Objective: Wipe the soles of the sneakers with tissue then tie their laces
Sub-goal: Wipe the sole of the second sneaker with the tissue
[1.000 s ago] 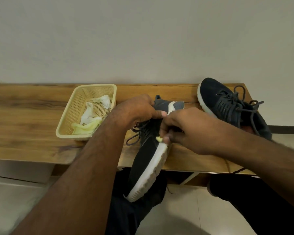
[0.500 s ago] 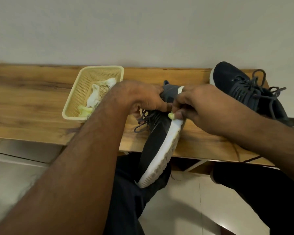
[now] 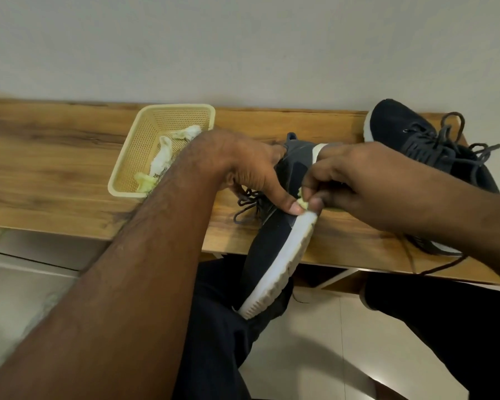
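- My right hand (image 3: 355,180) has its fingers curled, pinching a small yellowish tissue (image 3: 303,201) against the white sole (image 3: 283,255) of the sneaker (image 3: 272,241) I hold.
- My left hand (image 3: 243,166) grips that sneaker's upper, thumb pressed down beside the tissue; its other fingers are hidden behind the shoe.
- The sneaker lies tilted on its side, heel over the table (image 3: 55,174), toe resting on my lap, its laces (image 3: 247,203) loose.
- The second sneaker (image 3: 416,145) sits on the table's right end, well apart.
- A basket (image 3: 145,145) with crumpled tissues stands on the table, left of my arm.
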